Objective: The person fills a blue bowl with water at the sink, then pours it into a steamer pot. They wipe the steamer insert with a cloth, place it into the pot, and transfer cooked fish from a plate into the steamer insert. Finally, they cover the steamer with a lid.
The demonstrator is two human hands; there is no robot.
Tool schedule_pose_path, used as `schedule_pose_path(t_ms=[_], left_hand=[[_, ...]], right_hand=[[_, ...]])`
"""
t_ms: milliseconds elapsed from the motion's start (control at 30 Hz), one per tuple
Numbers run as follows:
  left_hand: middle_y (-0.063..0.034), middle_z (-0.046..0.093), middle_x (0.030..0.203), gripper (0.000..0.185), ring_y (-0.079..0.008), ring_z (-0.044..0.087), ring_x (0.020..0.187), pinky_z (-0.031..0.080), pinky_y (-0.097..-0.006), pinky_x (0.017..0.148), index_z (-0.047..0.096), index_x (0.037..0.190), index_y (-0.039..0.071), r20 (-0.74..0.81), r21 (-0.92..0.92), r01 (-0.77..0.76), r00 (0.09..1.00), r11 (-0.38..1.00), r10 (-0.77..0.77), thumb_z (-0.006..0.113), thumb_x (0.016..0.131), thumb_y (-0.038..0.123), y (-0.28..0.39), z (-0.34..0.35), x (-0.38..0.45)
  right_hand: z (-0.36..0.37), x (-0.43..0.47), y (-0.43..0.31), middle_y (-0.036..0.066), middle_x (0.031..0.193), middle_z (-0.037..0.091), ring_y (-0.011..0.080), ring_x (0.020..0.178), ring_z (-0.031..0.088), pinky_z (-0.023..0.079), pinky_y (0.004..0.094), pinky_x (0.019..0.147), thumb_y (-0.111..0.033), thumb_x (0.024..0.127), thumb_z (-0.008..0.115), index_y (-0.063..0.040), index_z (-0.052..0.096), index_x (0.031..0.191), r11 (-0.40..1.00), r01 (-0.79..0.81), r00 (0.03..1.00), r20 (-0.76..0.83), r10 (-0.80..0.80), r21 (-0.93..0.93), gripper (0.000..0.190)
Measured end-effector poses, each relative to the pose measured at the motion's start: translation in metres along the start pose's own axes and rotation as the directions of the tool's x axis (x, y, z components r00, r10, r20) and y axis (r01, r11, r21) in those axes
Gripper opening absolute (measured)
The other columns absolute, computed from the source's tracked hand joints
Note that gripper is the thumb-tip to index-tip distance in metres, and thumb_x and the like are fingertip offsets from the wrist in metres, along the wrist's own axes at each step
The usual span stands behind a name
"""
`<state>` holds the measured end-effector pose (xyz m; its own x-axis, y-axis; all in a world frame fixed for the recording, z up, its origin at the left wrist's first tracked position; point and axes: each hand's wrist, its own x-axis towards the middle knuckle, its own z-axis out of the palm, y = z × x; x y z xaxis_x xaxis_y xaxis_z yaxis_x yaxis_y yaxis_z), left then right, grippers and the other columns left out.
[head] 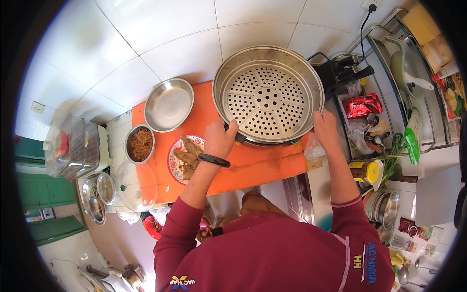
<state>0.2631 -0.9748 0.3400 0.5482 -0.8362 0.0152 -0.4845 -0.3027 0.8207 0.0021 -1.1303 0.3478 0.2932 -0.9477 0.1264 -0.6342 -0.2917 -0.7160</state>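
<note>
A round metal steamer tier (268, 100) with a perforated bottom stands over the orange table (233, 171), near the tiled wall. My left hand (220, 137) grips its near left rim, the thumb by a dark handle. At the right rim, my right hand (324, 126) is closed on the tier's edge. Nothing lies on the perforated bottom. Beneath it shows part of a base with dark handles, mostly hidden. Beside my left wrist, a red-rimmed plate (175, 171) holds browned pieces of food (186, 160), partly behind the arm.
An empty metal bowl (169, 106), a metal bowl of shredded brown food (141, 143) and a clear lid (135, 186) are at the left. Rightward are a knife block (326, 76), a utensil tray (344, 127) and a yellow-lidded jar (365, 171). The tiled wall (178, 47) rises behind.
</note>
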Motion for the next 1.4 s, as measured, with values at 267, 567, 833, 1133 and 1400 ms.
schedule_pose_path(t_ms=[267, 567, 833, 1133, 1400], left_hand=[[-0.025, 0.059, 0.065, 0.035, -0.0425, 0.059, 0.065, 0.046, -0.0477, 0.061, 0.061, 0.079, -0.007, 0.037, 0.0, 0.078, 0.996, 0.997, -0.078, 0.057, 0.084, 0.027, -0.008, 0.01, 0.0], [-0.0251, 0.061, 0.07, 0.032, -0.0424, 0.06, 0.069, 0.047, -0.0463, 0.063, 0.061, 0.086, -0.006, 0.009, 0.051, 0.033, 0.999, 0.998, -0.033, 0.055, 0.087, 0.026, 0.0, 0.007, -0.003], [-0.0238, 0.059, 0.066, 0.038, -0.0399, 0.061, 0.065, 0.047, -0.0436, 0.061, 0.059, 0.083, -0.008, 0.054, -0.112, 0.049, 0.998, 0.992, -0.044, 0.054, 0.089, 0.029, 0.006, 0.001, -0.003], [-0.0287, 0.056, 0.062, 0.05, -0.0439, 0.059, 0.066, 0.046, -0.0479, 0.063, 0.058, 0.073, -0.01, 0.147, -0.05, 0.136, 0.981, 0.989, -0.127, 0.05, 0.09, 0.036, 0.0, -0.004, 0.003], [-0.023, 0.054, 0.06, 0.052, -0.0365, 0.056, 0.06, 0.045, -0.0424, 0.057, 0.057, 0.072, -0.01, 0.167, -0.047, 0.161, 0.974, 0.986, -0.151, 0.049, 0.091, 0.037, -0.006, -0.005, 0.006]], right_hand=[[0.014, 0.0, 0.023, 0.028, 0.071, 0.058, 0.0433, 0.071, 0.058, 0.043, 0.0474, 0.066, -0.022, 0.084, 0.042, 0.009, 0.057, 0.084, 0.992, -0.001, 1.0, -0.01, 0.003, 0.126, 0.034], [0.02, 0.0, 0.032, 0.03, 0.076, 0.058, 0.0462, 0.071, 0.055, 0.042, 0.0479, 0.066, -0.022, 0.084, 0.043, 0.009, 0.056, 0.085, 0.977, -0.08, 0.996, 0.044, 0.072, 0.197, 0.033], [0.013, -0.005, 0.018, 0.023, 0.069, 0.06, 0.0343, 0.062, 0.061, 0.047, 0.0412, 0.061, -0.02, 0.084, 0.044, 0.009, 0.057, 0.083, 0.902, -0.288, 0.956, 0.148, 0.252, 0.321, 0.032], [0.002, -0.006, -0.001, 0.01, 0.065, 0.062, 0.0176, 0.05, 0.059, 0.048, 0.0289, 0.047, -0.022, 0.087, 0.044, 0.004, 0.059, 0.084, 0.879, -0.293, 0.945, 0.252, 0.208, 0.375, 0.03], [-0.001, -0.004, 0.006, 0.012, 0.068, 0.063, 0.0193, 0.049, 0.06, 0.049, 0.0288, 0.048, -0.025, 0.09, 0.046, 0.004, 0.058, 0.09, 0.912, -0.272, 0.952, 0.225, 0.208, 0.308, 0.031]])
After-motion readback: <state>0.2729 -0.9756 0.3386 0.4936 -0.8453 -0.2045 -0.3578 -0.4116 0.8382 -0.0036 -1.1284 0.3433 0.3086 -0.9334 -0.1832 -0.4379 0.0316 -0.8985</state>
